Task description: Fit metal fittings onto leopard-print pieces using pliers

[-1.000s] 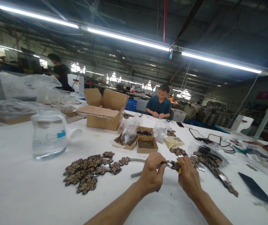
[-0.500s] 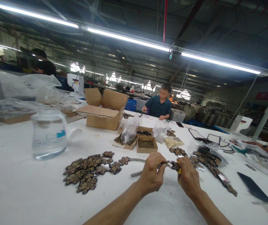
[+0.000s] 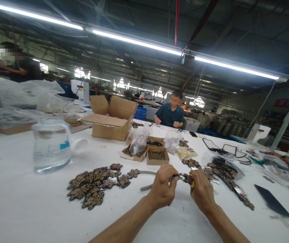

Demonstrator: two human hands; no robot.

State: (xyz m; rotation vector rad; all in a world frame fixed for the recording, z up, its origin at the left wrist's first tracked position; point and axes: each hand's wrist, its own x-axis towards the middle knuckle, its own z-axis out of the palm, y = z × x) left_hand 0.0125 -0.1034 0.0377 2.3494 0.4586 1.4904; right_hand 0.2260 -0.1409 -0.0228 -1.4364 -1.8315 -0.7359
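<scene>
My right hand (image 3: pixel 202 189) is closed round yellow-handled pliers (image 3: pixel 186 178), whose metal jaws point left. Thumb and fingers of my left hand (image 3: pixel 163 185) pinch a small dark piece (image 3: pixel 176 176) right at those jaws; its kind is too small to make out. Two grey handles of a tool (image 3: pixel 147 172) stick out leftward from behind my left hand; whether that hand grips them I cannot tell. Left of them lies a pile of leopard-print flower-shaped patches (image 3: pixel 93 182). More such patches (image 3: pixel 221 172) are strewn to the right of my right hand.
Small cardboard trays of metal studs (image 3: pixel 157 157) stand ahead, beside plastic bags and an open carton (image 3: pixel 110 130). A clear water jug (image 3: pixel 51 145) is at the left. To the right lies a dark flat panel (image 3: pixel 273 201). Across the table sits a person (image 3: pixel 171 113).
My hands and the pliers hold nearly the same pose. Across the table, the seated person's hands have shifted and lifted. At the far left, a standing person has moved left.
</scene>
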